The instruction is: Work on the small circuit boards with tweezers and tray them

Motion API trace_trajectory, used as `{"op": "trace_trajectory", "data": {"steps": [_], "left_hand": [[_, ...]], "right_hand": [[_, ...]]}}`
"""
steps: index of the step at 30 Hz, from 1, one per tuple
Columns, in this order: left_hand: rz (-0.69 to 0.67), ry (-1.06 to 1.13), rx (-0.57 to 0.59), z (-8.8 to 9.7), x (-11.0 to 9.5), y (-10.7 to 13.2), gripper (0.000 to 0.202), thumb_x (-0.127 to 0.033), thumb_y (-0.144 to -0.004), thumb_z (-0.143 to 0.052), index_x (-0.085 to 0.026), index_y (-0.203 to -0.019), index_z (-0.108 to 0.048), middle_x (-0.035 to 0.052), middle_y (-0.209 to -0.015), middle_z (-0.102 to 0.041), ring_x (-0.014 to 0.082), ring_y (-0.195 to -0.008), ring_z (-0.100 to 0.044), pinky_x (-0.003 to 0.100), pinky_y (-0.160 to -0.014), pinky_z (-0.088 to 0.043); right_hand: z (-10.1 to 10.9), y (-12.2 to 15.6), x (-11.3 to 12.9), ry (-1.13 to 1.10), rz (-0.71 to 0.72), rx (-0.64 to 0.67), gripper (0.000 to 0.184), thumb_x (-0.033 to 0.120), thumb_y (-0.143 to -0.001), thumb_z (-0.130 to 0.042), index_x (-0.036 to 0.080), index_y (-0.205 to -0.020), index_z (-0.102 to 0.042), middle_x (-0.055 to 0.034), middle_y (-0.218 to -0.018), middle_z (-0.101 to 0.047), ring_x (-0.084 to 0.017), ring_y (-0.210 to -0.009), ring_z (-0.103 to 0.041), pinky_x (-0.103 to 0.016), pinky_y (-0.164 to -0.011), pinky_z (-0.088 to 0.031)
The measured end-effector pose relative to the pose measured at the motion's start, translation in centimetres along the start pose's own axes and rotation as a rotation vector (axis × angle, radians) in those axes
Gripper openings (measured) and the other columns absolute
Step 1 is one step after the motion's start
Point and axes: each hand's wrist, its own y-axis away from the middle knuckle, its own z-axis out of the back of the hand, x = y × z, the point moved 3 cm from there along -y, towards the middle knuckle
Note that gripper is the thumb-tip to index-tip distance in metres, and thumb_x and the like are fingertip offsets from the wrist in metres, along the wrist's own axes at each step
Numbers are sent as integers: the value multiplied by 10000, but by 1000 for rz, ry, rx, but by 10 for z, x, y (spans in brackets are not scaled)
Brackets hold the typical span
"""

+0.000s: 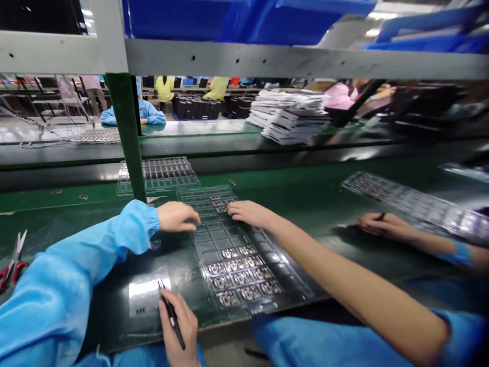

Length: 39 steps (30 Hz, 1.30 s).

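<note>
My left hand, in a blue sleeve, hovers at the left edge of a clear plastic compartment tray. Its fingers are bent loosely and the thumb stands apart, with nothing visible in them. Low in the view, my right hand grips black tweezers. The tweezers' tips are over a thin, shiny sheet bearing a few small black squares. Small circuit boards fill the tray's near rows, and several more sit at its far end. A co-worker's bare-armed hand reaches onto those far boards.
Red-handled scissors lie at the left. Behind the tray stand a green post and another clear tray. The co-worker's other hand holds a dark, thin tool near a long tray. A shelf beam crosses overhead.
</note>
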Motion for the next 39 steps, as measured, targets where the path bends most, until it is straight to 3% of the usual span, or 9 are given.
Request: {"op": "trace_trajectory", "data": {"steps": [2, 4, 10, 13, 17, 22, 28, 33, 39], "left_hand": [[-89, 27, 131, -16, -20, 20, 182, -309, -873, -596, -247, -1025, -676, 0, -1024, -715, 176, -940, -658, 226, -770, -477], [-72, 18, 157, -34, -35, 28, 158, -299, -878, -588, -251, -997, -680, -2, -990, -716, 173, -911, -663, 222, -720, -476], [133, -95, -5, -73, -53, -6, 228, -382, -891, -551, -209, -1011, -640, 68, -1034, -665, 226, -953, -645, 278, -725, -494], [212, -120, -41, -79, -48, -25, 250, -358, -879, -560, -166, -1028, -619, 121, -1077, -644, 271, -969, -639, 327, -731, -504], [231, -114, 1, -81, -44, -34, 117, -269, -854, -578, -184, -835, -655, 82, -916, -694, 256, -873, -669, 316, -709, -500], [164, -96, -85, -57, -56, -24, 161, -272, -931, -467, -209, -937, -615, 42, -1016, -676, 203, -926, -644, 280, -724, -476], [34, -202, -256, -8, -50, 43, 179, -251, -977, -410, -211, -989, -584, 10, -934, -672, 161, -861, -602, 243, -644, -425], [-116, -268, -146, 2, -47, 127, 211, -159, -963, -409, -208, -1067, -586, 17, -960, -685, 165, -863, -566, 244, -655, -423], [-126, -78, -111, -11, -58, 181, 281, -194, -987, -341, -193, -975, -622, 26, -884, -690, 163, -836, -564, 240, -735, -450]], "right_hand": [[-22, 22, 8, -160, -131, -16, 289, 259, -911, -561, 434, -1141, -584, 8, -911, -705, -238, -799, -684, -373, -662, -593], [-33, 29, 7, -282, -228, 12, 303, 252, -877, -605, 462, -1095, -619, 21, -909, -710, -275, -816, -688, -440, -700, -587], [-28, 21, 1, -321, -279, -30, 338, 242, -840, -629, 522, -1030, -622, 48, -890, -716, -253, -811, -678, -472, -698, -561], [-27, 18, 7, -313, -259, -63, 328, 225, -847, -615, 492, -1037, -632, 45, -894, -718, -246, -814, -686, -440, -688, -562], [-23, 16, 16, -296, -227, -81, 249, 213, -880, -572, 387, -1034, -660, 17, -921, -719, -251, -838, -696, -380, -711, -548], [-20, 16, 15, -277, -222, -91, 178, 246, -911, -533, 333, -1008, -656, -8, -876, -720, -224, -810, -703, -323, -720, -536], [-19, 25, 14, -364, -226, -95, 273, 225, -973, -393, 217, -1165, -587, -12, -747, -714, -150, -643, -689, -244, -633, -558], [1, 24, 12, -321, -271, -273, 236, 205, -920, -518, 205, -1155, -543, -78, -1018, -697, -189, -932, -674, -339, -857, -538], [-15, -6, 16, -601, -381, 205, 405, 221, -812, -647, 220, -1190, -501, -92, -1153, -655, -217, -1060, -627, -382, -942, -496]]}}
